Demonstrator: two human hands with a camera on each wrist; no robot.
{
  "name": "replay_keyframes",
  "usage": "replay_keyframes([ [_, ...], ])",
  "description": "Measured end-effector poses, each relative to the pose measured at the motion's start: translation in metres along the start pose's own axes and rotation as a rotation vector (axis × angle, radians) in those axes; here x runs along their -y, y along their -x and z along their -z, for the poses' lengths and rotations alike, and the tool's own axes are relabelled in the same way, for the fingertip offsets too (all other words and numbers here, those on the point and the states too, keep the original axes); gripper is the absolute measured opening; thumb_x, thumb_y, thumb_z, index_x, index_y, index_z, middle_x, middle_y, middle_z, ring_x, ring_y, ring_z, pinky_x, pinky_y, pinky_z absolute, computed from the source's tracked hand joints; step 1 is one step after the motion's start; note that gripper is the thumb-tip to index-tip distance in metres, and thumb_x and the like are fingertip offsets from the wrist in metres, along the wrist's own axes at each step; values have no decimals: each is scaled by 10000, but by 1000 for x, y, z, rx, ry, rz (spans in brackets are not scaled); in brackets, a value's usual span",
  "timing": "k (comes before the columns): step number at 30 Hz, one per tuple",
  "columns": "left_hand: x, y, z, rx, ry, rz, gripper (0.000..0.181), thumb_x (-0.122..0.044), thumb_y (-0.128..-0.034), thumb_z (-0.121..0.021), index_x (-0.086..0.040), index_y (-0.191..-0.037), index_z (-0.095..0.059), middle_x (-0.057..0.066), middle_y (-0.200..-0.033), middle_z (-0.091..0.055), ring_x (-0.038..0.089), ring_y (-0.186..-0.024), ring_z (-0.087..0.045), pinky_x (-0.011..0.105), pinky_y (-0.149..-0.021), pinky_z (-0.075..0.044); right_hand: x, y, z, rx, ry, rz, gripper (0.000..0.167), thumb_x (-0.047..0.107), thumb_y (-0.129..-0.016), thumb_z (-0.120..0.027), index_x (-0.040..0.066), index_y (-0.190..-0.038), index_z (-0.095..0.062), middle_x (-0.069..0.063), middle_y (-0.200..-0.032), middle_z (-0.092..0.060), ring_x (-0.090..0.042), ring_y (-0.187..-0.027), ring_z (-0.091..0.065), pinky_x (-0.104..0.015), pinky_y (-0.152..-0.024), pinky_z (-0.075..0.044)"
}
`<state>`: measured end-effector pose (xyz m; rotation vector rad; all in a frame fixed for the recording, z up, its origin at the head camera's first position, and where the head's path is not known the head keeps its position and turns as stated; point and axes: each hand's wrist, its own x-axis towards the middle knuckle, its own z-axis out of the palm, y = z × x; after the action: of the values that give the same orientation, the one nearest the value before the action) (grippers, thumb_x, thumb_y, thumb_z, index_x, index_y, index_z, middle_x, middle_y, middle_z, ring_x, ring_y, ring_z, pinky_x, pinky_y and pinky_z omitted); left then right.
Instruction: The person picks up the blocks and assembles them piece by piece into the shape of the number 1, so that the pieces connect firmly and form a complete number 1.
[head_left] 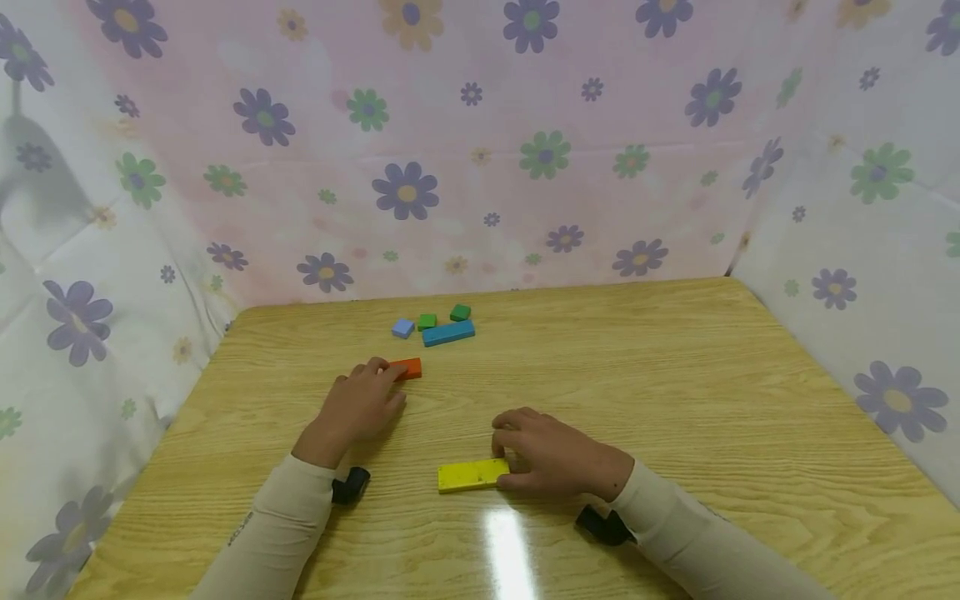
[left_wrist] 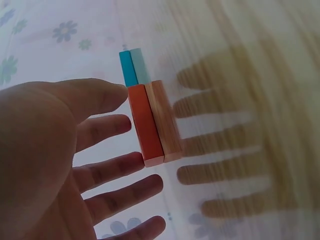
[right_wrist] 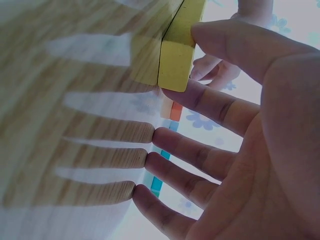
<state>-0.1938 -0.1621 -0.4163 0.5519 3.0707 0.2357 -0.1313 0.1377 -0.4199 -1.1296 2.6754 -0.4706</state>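
Note:
A red block (head_left: 407, 368) lies on the table under the fingers of the left hand (head_left: 360, 406). In the left wrist view that hand's spread fingers (left_wrist: 122, 197) reach to the side and end of the red block (left_wrist: 147, 127); whether they touch it is unclear. At the right end of a yellow block (head_left: 468, 476), the right hand (head_left: 558, 454) has its thumb at the front side and its index finger behind. The right wrist view shows the thumb and index finger around the yellow block (right_wrist: 176, 60), with the other fingertips (right_wrist: 150, 160) down at the table.
Behind the red block lie a blue block (head_left: 448, 333), a small light-blue block (head_left: 402, 328) and two small green blocks (head_left: 427, 322) (head_left: 461, 312). Flowered cloth (head_left: 450, 150) hangs behind and beside the wood-patterned table (head_left: 637, 358).

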Motion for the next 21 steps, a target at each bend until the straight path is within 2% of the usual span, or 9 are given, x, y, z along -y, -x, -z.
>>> replay_keyframes([
  [7,0,0,-3,-19,-32,-24,421,-299,-1022,-546,-108,-1397,-577,215,-1325,-556,391,-1129,-589,614,-913,-491,1,0,1,0,-9,-1,190,352,-948,-680,188,-1043,-667,-99,-1395,-548,-285,-1318,-499,-485,-1045,-471],
  [13,-4,-1,-3,-32,-32,-36,374,-283,-1008,-574,-62,-1304,-634,209,-1288,-598,387,-1138,-598,610,-910,-498,0,0,0,1,-4,-5,196,359,-944,-689,195,-1050,-670,-98,-1395,-547,-286,-1320,-498,-487,-1051,-468],
  [18,-7,-1,-2,-24,-30,-42,378,-288,-1003,-591,-44,-1288,-632,197,-1312,-605,383,-1182,-589,605,-929,-497,0,0,-1,-3,-4,-8,200,365,-942,-687,205,-1061,-674,-84,-1397,-547,-277,-1327,-492,-485,-1057,-466],
  [21,-9,0,-1,-20,-26,-59,359,-261,-996,-605,-24,-1263,-636,192,-1290,-618,370,-1150,-610,575,-926,-510,0,-1,-1,-2,-5,-5,202,366,-944,-683,205,-1065,-677,-81,-1397,-547,-275,-1326,-492,-483,-1054,-469],
])
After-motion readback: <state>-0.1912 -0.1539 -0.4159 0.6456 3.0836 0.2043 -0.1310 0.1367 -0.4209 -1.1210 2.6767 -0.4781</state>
